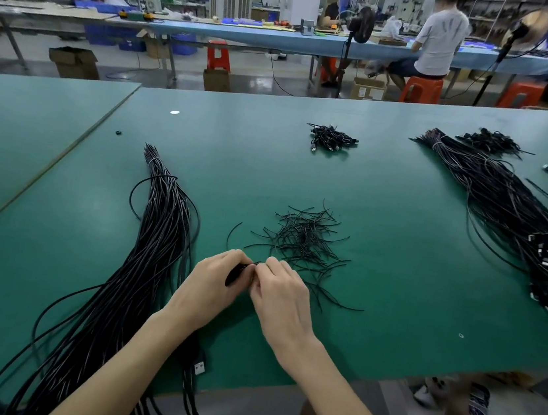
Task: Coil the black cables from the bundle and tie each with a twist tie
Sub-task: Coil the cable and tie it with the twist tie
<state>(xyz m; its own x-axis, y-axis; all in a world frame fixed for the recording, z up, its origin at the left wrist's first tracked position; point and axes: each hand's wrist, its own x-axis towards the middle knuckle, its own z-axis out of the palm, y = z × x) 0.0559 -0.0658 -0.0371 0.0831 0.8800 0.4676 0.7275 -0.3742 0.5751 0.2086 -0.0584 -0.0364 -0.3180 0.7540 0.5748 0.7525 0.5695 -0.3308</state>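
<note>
Forearms: the left forearm point(129, 362) and right forearm point(345, 399) come in over the near edge of the green worktop point(389, 325), and the hands meet a little in from that edge.
Left grip: the left grip point(218, 283) is clamped on a small coiled cable point(234, 275), with the fingers curled round it. Only a dark sliver of the coil shows below the thumb.
Right grip: the right grip point(284, 298) touches the left one. Its thumb and forefinger pinch together on what looks like a twist tie point(257, 263) at the top of the coil, too small to tell how far it is wound.
Step in hand: most likely tying the coil.
Doing it well: keep the left grip firm so the loops cannot spring apart. Pass the tie round every loop at the coil's waist. Twist the two tails together snugly, turning the tie and not the cable, then press the ends flat.
Tie pile: loose twist ties point(303, 242) lie just beyond the right grip, towards mid-worktop.
Cable bundle: the long black bundle point(157, 244) runs from the near left edge towards the far left, just beside the left forearm.
Finished coils: a small heap point(332, 138) lies towards the far edge, well apart.
Second bundle: more cables point(507, 208) stretch to the right edge.
</note>
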